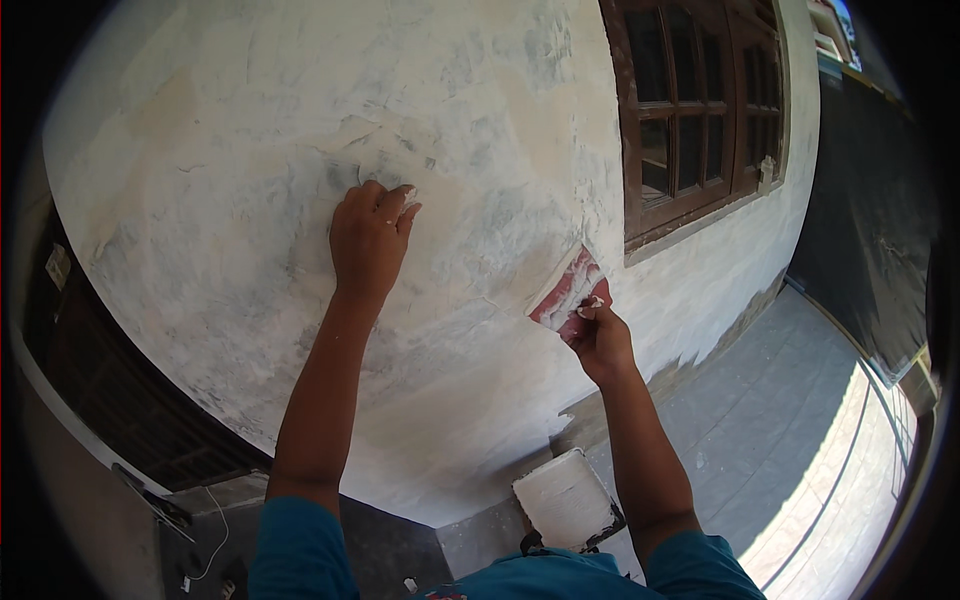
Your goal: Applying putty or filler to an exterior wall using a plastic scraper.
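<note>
My left hand (370, 240) is raised against the patchy white wall (480, 120), its fingers curled together. White paste clings near its fingertips, and whatever they may grip is hidden. Lower and to the right, my right hand (606, 345) pinches a flat, squarish red spreader (572, 292) by its lower right corner. White putty is smeared thickly across the spreader's face, and its upper edge is close to the wall. Grey and cream patches with rough ridges of putty mark the wall around my left hand.
A brown wooden window (690, 110) is set in the wall at the upper right. Below, a square container of white putty (566, 500) stands near my body. Grey floor tiles (740, 410) run along the wall's foot. A white cable (222, 535) lies at lower left.
</note>
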{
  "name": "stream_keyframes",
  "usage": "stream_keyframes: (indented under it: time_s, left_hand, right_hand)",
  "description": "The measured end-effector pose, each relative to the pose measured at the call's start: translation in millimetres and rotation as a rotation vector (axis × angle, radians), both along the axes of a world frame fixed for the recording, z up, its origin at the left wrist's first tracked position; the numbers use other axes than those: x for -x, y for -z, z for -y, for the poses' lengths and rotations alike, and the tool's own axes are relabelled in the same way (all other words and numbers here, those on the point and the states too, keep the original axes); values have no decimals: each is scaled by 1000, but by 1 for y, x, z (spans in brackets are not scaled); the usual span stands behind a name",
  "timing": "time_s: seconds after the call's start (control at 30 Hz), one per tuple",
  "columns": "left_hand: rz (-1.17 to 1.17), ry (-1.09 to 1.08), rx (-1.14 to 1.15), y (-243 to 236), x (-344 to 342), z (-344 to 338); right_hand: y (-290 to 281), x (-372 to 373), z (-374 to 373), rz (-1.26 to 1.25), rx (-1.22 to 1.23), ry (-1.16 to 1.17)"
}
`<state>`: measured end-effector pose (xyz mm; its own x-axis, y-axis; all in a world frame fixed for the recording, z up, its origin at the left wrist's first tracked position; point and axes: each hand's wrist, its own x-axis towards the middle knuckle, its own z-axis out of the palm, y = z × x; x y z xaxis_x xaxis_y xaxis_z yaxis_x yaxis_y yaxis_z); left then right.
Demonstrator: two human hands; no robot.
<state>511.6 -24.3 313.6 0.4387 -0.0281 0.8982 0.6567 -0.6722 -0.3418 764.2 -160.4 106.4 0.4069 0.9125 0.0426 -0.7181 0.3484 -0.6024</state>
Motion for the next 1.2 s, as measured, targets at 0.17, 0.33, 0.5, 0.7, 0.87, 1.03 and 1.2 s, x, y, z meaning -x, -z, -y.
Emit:
stream_keyframes:
  time_s: [0.17,0.33,0.5,0.7,0.87,1.03,1.2]
  left_hand:
    - [-39,-132,70,-14,-7,-7]
    - [-94,-92,104,-13,-8,-6]
    - [-114,-119,117,-16,-12,-8]
    - [-178,-182,108,-4,-6,-2]
    - [-177,-124,268,32,4,19]
    - [-148,-73,516,49,7,27]
    - [-167,-42,613,53,8,30]
  right_hand:
    - [-104,-7,-32,161,-144,97]
    - [-141,-3,-41,255,-168,112]
    - [-136,1,-47,190,-201,71]
    - [-129,1,-50,189,-186,87]
    - [-128,1,-50,224,-171,99]
    - [-130,10,-53,243,-151,92]
    - [-136,25,-53,345,-156,109]
